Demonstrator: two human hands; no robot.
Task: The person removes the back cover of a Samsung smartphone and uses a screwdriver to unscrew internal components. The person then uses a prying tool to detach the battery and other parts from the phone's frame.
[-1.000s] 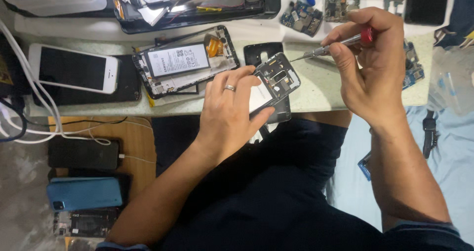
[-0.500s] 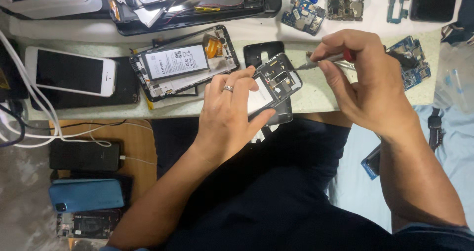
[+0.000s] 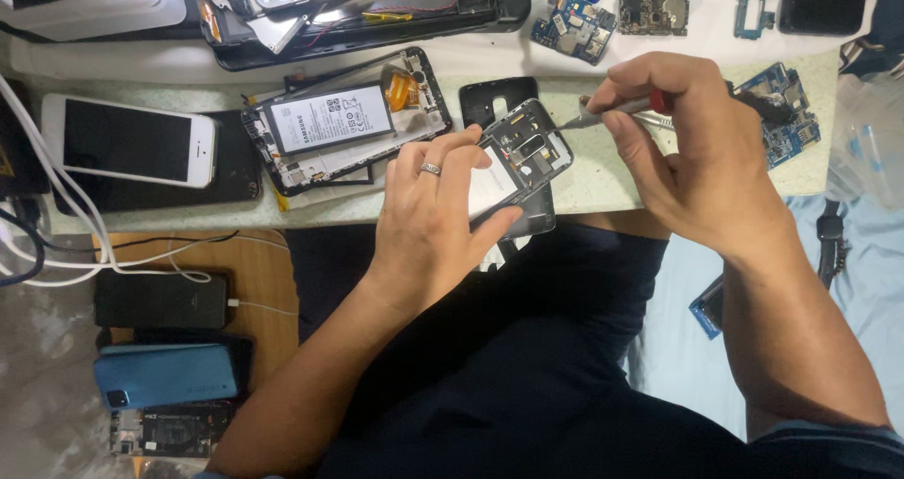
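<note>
Metal phone frame [image 3: 523, 154] gripped by left hand [image 3: 428, 220] fingers; right hand [image 3: 702, 159] fingers pinch slim screwdriver [image 3: 617, 112].

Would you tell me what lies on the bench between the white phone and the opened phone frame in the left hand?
In the head view, a dismantled phone with its battery exposed lies between the white phone and the phone frame held by the left hand.

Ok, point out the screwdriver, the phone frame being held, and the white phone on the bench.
screwdriver [image 3: 617, 110], head view, on its metal shaft.
phone frame [image 3: 532, 145], head view, on its open inner side.
white phone [image 3: 127, 141], head view, on the middle of its dark screen.
</note>
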